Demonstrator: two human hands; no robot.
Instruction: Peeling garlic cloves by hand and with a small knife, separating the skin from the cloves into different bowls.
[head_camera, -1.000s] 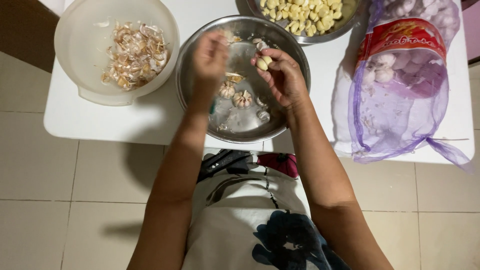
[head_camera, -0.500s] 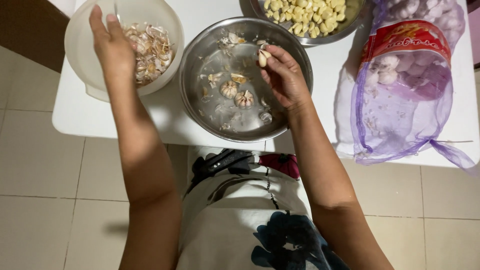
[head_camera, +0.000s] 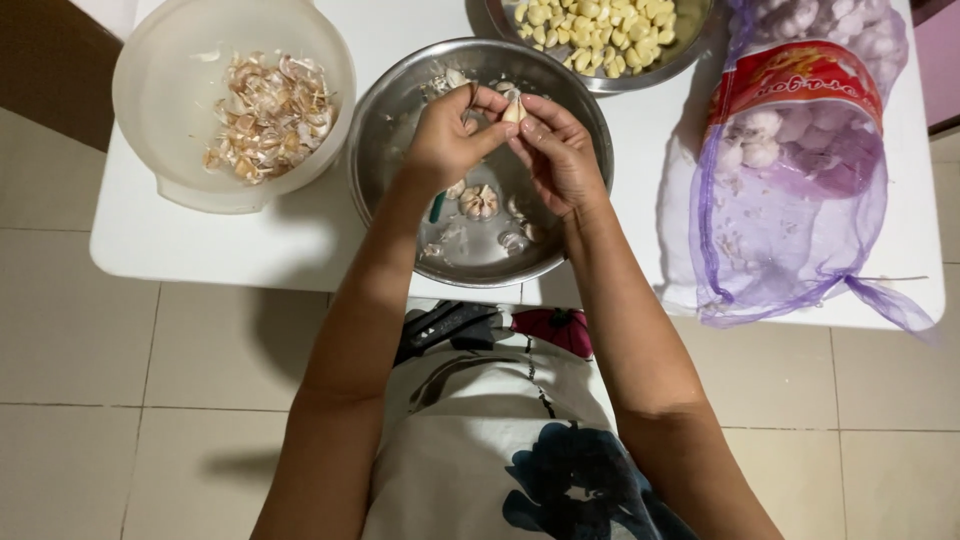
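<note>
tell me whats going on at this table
A person is holding a garlic clove between the fingertips of both hands, left hand and right hand, over a steel bowl with a few garlic pieces in it. A white plastic bowl to the left holds papery garlic skins. A second steel dish at the top holds peeled cloves, and a purple mesh bag of whole garlic bulbs lies on the right of the white table.

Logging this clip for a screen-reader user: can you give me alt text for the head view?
Both hands, the left hand and the right hand, pinch one garlic clove above a steel bowl on a white table. A plastic bowl of garlic skins sits left, a purple mesh bag of garlic bulbs right, and a bowl of peeled cloves behind.
</note>
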